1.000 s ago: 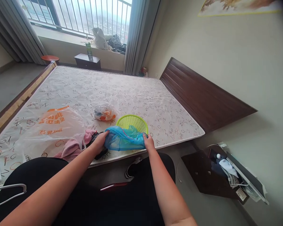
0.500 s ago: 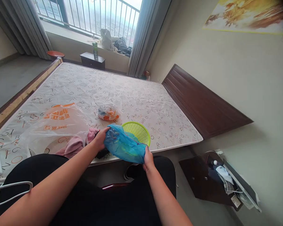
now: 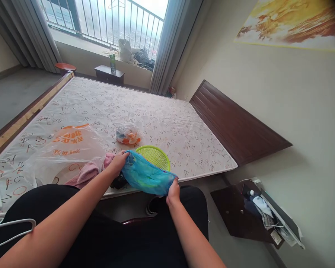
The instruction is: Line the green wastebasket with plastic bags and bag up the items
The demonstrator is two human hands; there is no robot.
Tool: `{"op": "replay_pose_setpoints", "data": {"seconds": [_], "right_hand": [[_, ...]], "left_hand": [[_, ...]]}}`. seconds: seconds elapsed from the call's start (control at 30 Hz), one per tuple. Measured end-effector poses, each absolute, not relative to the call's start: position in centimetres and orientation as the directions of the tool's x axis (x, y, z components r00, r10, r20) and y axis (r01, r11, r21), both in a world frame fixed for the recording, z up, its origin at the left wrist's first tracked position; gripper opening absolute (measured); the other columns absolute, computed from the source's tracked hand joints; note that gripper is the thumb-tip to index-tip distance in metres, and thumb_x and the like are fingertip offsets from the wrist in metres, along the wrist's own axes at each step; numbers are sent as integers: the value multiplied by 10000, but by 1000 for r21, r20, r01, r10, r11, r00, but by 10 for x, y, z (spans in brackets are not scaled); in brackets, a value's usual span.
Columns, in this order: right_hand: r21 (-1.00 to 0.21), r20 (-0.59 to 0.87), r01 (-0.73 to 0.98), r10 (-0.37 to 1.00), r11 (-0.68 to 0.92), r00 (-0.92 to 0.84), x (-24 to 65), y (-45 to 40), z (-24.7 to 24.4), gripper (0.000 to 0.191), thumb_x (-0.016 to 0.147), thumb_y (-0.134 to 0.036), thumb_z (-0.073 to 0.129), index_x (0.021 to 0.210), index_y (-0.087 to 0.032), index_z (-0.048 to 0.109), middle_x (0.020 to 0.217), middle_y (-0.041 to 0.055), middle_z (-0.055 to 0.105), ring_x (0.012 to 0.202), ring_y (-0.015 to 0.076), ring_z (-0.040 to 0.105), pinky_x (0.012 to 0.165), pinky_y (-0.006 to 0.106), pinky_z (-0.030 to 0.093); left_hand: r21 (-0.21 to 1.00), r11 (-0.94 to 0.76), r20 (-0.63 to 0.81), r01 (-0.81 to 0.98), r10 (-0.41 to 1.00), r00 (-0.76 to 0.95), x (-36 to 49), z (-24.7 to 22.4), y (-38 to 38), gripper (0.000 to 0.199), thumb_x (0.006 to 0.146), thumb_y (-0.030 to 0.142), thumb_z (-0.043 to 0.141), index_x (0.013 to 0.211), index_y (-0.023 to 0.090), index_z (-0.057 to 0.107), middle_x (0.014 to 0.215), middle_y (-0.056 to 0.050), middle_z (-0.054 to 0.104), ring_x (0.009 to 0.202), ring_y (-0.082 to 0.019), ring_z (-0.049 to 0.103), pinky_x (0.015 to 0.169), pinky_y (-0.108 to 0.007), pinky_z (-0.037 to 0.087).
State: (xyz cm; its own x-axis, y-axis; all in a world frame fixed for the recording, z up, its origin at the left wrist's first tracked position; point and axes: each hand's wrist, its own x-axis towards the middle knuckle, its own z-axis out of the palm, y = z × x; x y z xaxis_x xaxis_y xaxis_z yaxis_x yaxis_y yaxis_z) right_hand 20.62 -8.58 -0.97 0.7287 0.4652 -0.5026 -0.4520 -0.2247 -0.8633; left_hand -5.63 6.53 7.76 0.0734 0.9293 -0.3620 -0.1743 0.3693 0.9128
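Observation:
Both of my hands stretch a thin blue plastic bag [image 3: 147, 175] between them, just above the mattress edge. My left hand [image 3: 119, 163] is closed on its left end, and my right hand [image 3: 173, 191] pinches the right end. Behind the bag sits a lime-green mesh basket [image 3: 156, 156]; the bag hides its near part, and some green shows through the film. A pink towel [image 3: 86, 174] lies beside my left forearm, with a black item [image 3: 119, 182] below my left hand, too covered to name.
On the lettered mattress [image 3: 178, 137] lie a large clear bag with orange print [image 3: 69, 143] and a small knotted plastic bag [image 3: 128, 134]. A white hanger [image 3: 13, 230] is by my left forearm. To the right stands a dark nightstand [image 3: 234, 212] bearing clothes.
The blue bag is spread smoother and wider between my hands. The basket appears slightly further left in view. Both hands keep their grip.

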Motion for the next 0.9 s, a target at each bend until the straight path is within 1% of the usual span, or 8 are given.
{"op": "replay_pose_setpoints", "data": {"seconds": [0.1, 0.2, 0.3, 0.4, 0.47, 0.57, 0.73, 0.9], "right_hand": [[-837, -529, -522, 488, -163, 694, 230, -77, 4, 271, 964, -459, 512, 966, -217, 635, 801, 18, 762, 730, 186, 753, 671, 321, 635], [-815, -534, -560, 571, -151, 624, 242, -68, 16, 86, 858, -260, 556, 937, -229, 565, 749, -11, 738, 677, 179, 737, 684, 341, 635], [-816, -495, -564, 656, -126, 569, 248, -64, 26, 252, 705, -151, 611, 935, -227, 544, 793, -28, 742, 705, 154, 725, 697, 289, 613], [-874, -409, -460, 753, -160, 515, 257, -63, 35, 396, 643, -181, 704, 1024, -215, 600, 907, -6, 758, 776, 164, 715, 698, 272, 589], [-945, -322, -202, 827, -256, 461, 265, -62, 39, 468, 619, -238, 781, 1067, -203, 652, 957, 20, 758, 829, 185, 705, 727, 280, 575], [-931, -239, 147, 863, -334, 445, 272, -59, 40, 433, 593, -331, 834, 980, -186, 707, 940, 46, 753, 874, 215, 688, 779, 296, 548], [-952, -218, 63, 809, -299, 546, 264, -49, 29, 418, 665, -476, 764, 946, -190, 646, 831, 40, 713, 778, 208, 664, 714, 303, 543], [-973, -226, -102, 761, -208, 608, 249, -44, 21, 525, 650, -461, 755, 1068, -208, 564, 926, 34, 711, 825, 187, 687, 776, 309, 576]], "left_hand": [[899, 431, -422, -85, 901, 101, -59, 73, 68, 164, 761, 247, 721, 868, 169, 624, 639, 19, 590, 525, -123, 523, 467, -201, 383], [867, 493, -480, -65, 864, 155, -60, 70, 70, 205, 743, 247, 727, 897, 169, 617, 651, 18, 583, 526, -127, 518, 468, -205, 374], [891, 453, -450, -6, 886, 115, -65, 74, 73, 291, 699, 239, 752, 950, 171, 622, 691, 0, 617, 570, -144, 560, 495, -211, 397], [920, 354, -385, 165, 896, 223, -75, 85, 75, 596, 610, 280, 837, 1166, 173, 648, 847, -54, 707, 726, -206, 663, 568, -235, 468], [910, 247, -362, 333, 866, 344, -83, 93, 76, 739, 584, 352, 857, 1273, 188, 647, 980, -83, 738, 857, -252, 699, 641, -261, 515], [800, 48, -340, 598, 858, 385, -90, 100, 77, 662, 623, 404, 803, 1237, 184, 692, 1092, -97, 746, 965, -285, 702, 751, -290, 541], [584, -97, -339, 806, 873, 351, -94, 91, 82, 477, 711, 364, 704, 1134, 145, 707, 1118, -141, 746, 1043, -323, 692, 893, -352, 529], [670, -177, -231, 721, 874, 428, -92, 76, 82, 902, 690, 266, 689, 1547, 152, 431, 1374, -158, 649, 1201, -290, 651, 989, -323, 497]]}}
